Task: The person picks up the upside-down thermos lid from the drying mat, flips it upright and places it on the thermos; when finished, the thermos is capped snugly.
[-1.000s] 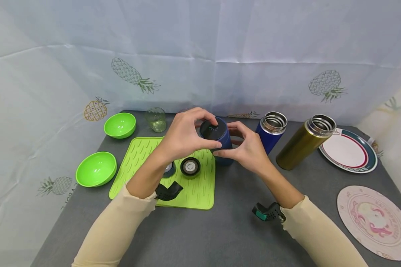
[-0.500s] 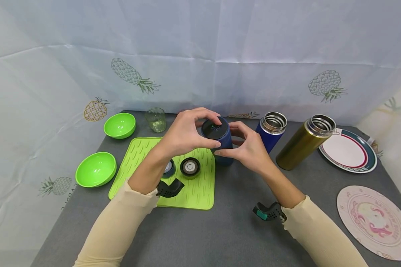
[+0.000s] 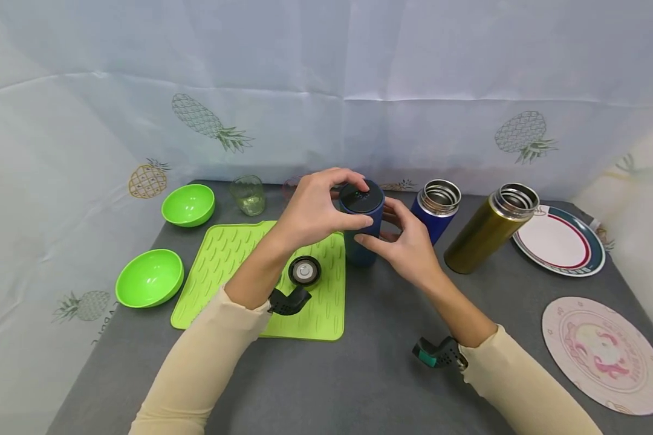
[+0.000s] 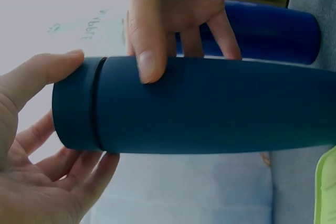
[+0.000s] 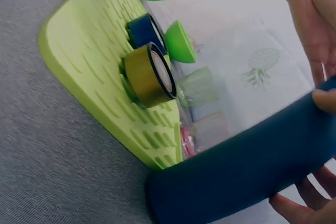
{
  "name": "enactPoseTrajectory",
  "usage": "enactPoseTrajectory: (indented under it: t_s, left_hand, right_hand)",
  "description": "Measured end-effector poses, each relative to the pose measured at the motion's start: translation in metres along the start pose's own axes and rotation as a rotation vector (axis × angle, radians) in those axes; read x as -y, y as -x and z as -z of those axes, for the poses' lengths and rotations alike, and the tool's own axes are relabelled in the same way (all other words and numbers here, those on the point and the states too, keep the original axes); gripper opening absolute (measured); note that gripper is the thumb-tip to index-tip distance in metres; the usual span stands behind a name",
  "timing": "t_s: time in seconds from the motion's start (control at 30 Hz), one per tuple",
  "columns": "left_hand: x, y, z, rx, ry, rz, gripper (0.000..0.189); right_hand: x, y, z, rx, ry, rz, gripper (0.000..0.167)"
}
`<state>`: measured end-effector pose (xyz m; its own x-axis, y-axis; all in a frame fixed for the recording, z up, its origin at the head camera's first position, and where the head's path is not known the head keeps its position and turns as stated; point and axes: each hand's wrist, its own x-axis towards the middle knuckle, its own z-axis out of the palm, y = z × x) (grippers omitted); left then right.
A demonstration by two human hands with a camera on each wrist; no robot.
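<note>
A dark blue thermos (image 3: 361, 249) stands on the table at the right edge of the green mat. Its lid (image 4: 76, 103) sits on top, with a thin dark seam below it; the black top (image 3: 361, 197) bears a faint display. My left hand (image 3: 317, 208) grips the lid from the left, thumb and fingers on opposite sides. My right hand (image 3: 412, 249) holds the body just below the seam, thumb in front and other fingers partly hidden. On the green drying mat (image 3: 326, 311) lie an upturned gold lid (image 3: 305, 270) and a blue lid (image 5: 144, 31), which my left arm hides in the head view.
Right of the thermos stand a lidless blue bottle (image 3: 436, 214) and a lidless gold bottle (image 3: 484, 232). Farther right are a rimmed plate (image 3: 555, 241) and a pink round mat (image 3: 604, 356). Two green bowls (image 3: 188, 205) and a glass (image 3: 248, 196) stand on the left.
The thermos has come more upright, its top shifting right and away, and my left hand has moved with it. The head view has turned slightly right. Both hands keep their hold.
</note>
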<state>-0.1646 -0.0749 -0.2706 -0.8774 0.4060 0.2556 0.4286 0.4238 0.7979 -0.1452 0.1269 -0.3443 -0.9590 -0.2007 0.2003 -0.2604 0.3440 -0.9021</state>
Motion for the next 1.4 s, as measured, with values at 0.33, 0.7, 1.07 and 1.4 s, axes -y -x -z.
enactPoseTrajectory:
  t_s: [0.33, 0.7, 1.07, 1.4]
  left_hand:
    - [-0.002, -0.007, -0.016, -0.100, -0.079, -0.006, 0.040]
    - [-0.001, -0.016, -0.027, -0.127, -0.123, -0.031, 0.043]
    - [0.003, -0.017, -0.018, -0.043, -0.025, 0.023, 0.048]
    - [0.008, -0.014, -0.017, -0.015, -0.007, 0.009, 0.052]
  right_hand:
    - [0.000, 0.012, -0.012, -0.104, 0.105, 0.000, 0.072]
    - [-0.001, 0.011, -0.015, -0.114, 0.081, -0.026, 0.075]
    - [-0.002, 0.009, -0.015, -0.114, 0.089, -0.022, 0.077]
    - [-0.001, 0.009, -0.013, -0.093, 0.085, -0.059, 0.078]
